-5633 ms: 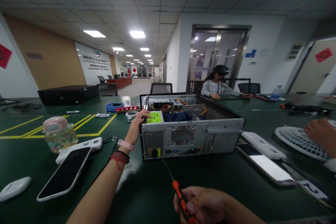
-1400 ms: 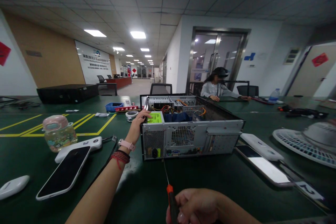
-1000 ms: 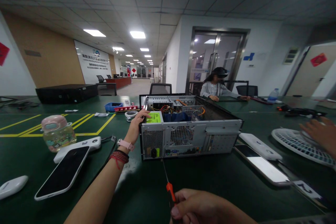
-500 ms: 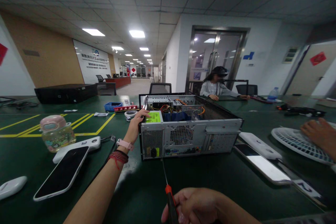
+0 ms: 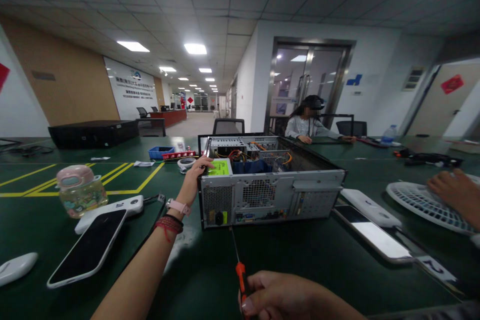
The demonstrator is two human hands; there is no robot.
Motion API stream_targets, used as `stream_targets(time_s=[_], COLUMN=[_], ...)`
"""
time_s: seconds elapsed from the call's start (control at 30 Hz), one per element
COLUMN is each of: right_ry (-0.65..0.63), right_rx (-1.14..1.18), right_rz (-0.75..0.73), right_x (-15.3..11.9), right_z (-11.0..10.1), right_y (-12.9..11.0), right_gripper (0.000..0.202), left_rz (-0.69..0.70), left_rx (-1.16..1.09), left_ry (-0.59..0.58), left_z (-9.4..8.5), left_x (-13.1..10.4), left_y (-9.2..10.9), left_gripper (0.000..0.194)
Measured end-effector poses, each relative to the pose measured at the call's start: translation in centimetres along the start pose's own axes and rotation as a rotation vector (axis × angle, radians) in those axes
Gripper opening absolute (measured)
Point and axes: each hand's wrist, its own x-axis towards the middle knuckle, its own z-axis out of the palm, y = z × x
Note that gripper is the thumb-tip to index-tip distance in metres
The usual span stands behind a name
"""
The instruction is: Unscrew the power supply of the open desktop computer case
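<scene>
In the head view, the one view given, two hands of the wearer are seen. The left hand is laid over the near left corner of one computer case, its fingers bent loosely across the top edge beside one yellow-green label; whether the corner is firmly gripped cannot be told. One pink-strapped watch is worn on that wrist. The right hand is closed around the handle of one screwdriver, whose shaft is pointed up at the lower left edge of the rear panel; contact at the tip is too small to be made out. The case is set at the middle of one green table, its top uncovered and its rear panel turned to the wearer.

Two phones are seen, one at the left and one at the right, each beside one white device, the left one and the right one. One pink-lidded bottle, one blue tray and one black case are placed farther left. At the right, one round white grille is touched by one co-worker's hand; one other person is seated across the table.
</scene>
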Motion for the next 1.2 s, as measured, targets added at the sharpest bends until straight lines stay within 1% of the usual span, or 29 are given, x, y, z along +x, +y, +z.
stream_targets(time_s=[0.1,0.23,0.37,0.47,0.57,0.8,0.9,1.0,1.07,1.2], right_ry=[0.032,0.043,0.049,0.065,0.076,0.054,0.005,-0.114,-0.175,-0.207], right_rx=[-0.034,-0.068,-0.121,-0.089,-0.035,-0.059,-0.062,-0.029,-0.006,-0.004], right_rz=[-0.022,-0.053,-0.058,-0.07,-0.092,-0.1,-0.11,-0.13,-0.134,-0.126], right_x=[0.0,-0.3,-0.8,-0.8,-0.3,-0.1,-0.3,-0.6,-0.8,-0.8], right_z=[-0.1,-0.3,0.1,0.2,-0.3,-0.9,-0.9,-1.2,-1.4,-1.9], right_y=[0.1,0.4,0.2,0.2,0.6,1.1,0.8,0.6,0.5,0.6], right_gripper=[0.048,0.047,0.047,0.048,0.05,0.052,0.049,0.047,0.049,0.057], left_rz=[0.007,0.003,0.015,0.019,0.019,0.016,0.016,0.003,-0.001,0.001], left_rx=[-0.008,-0.026,-0.021,-0.019,-0.008,0.025,0.022,0.028,0.026,0.03], left_ry=[-0.002,-0.005,0.003,0.003,-0.003,-0.009,-0.011,-0.007,-0.005,-0.007], left_z=[0.0,0.0,0.0,0.0,0.0,-0.1,-0.1,0.0,0.0,0.0], left_x=[0.0,0.0,0.0,0.0,0.1,0.1,0.1,0.0,0.0,0.0], left_y=[-0.2,-0.2,-0.2,-0.3,-0.4,-0.2,-0.1,0.0,0.1,0.1], left_gripper=[0.03,0.03,0.03,0.03,0.03,0.031,0.031,0.031,0.031,0.031])
